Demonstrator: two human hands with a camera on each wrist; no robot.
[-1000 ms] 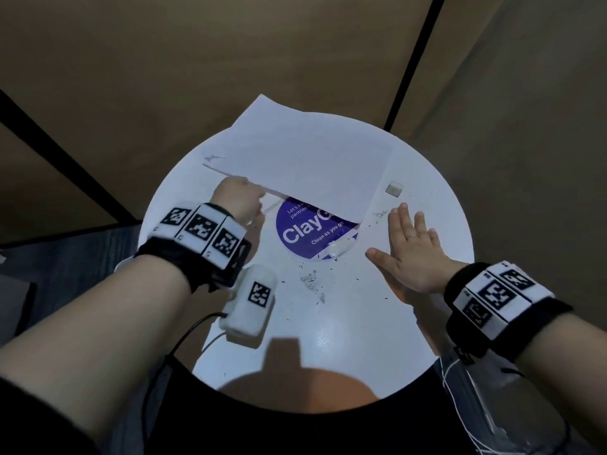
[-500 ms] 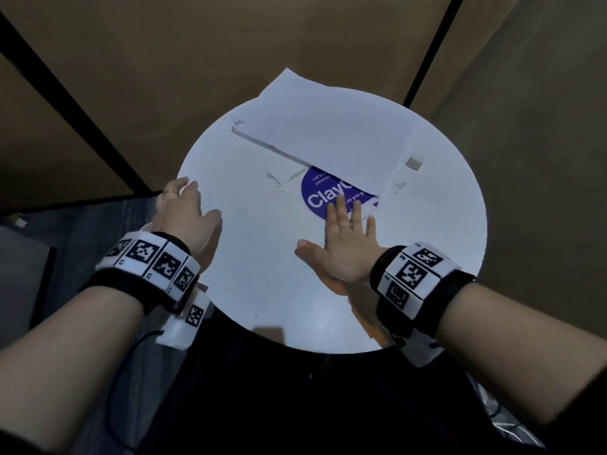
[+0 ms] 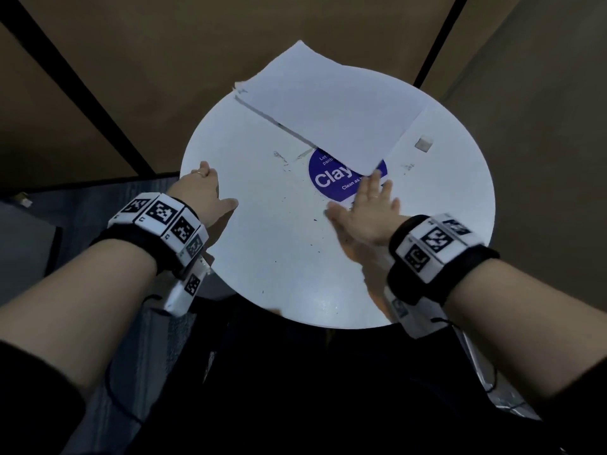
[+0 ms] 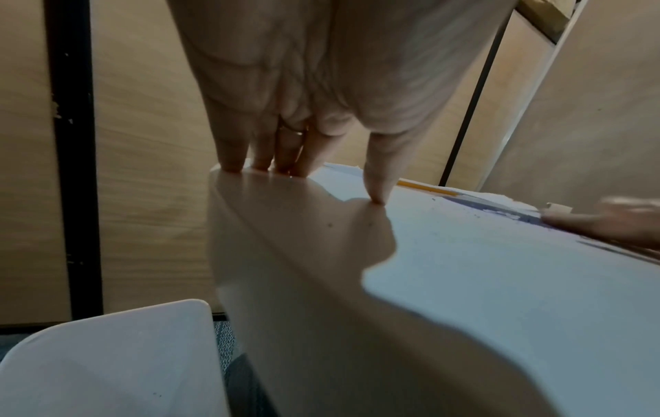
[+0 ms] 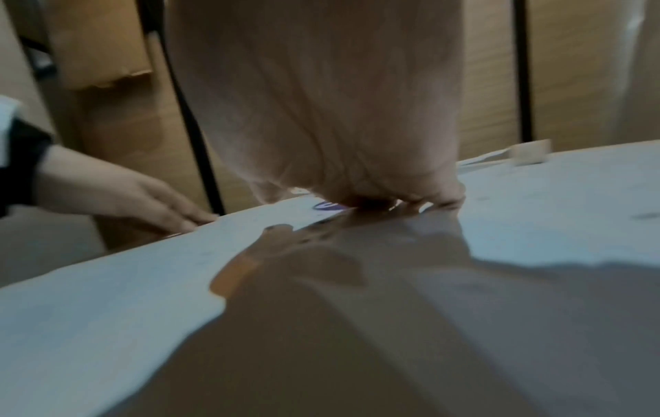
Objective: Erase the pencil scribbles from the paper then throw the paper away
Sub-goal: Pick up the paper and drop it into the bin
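From the head view we see our right hand (image 3: 368, 213) flat, fingers straight on the glossy round table (image 3: 279, 257); the paper (image 3: 331, 110) lies just beyond its fingertips. The left wrist view shows our left hand (image 4: 303, 84) spread on the rim, beyond it a yellow pencil (image 4: 425, 188). The right wrist view is blurred

White paper (image 3: 331, 103), white round table (image 3: 262, 257), purple sticker (image 3: 328, 178).

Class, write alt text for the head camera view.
Both hands lie open on a round white table: the left hand at its left edge, the right hand by a purple sticker. A paper and eraser lie beyond.
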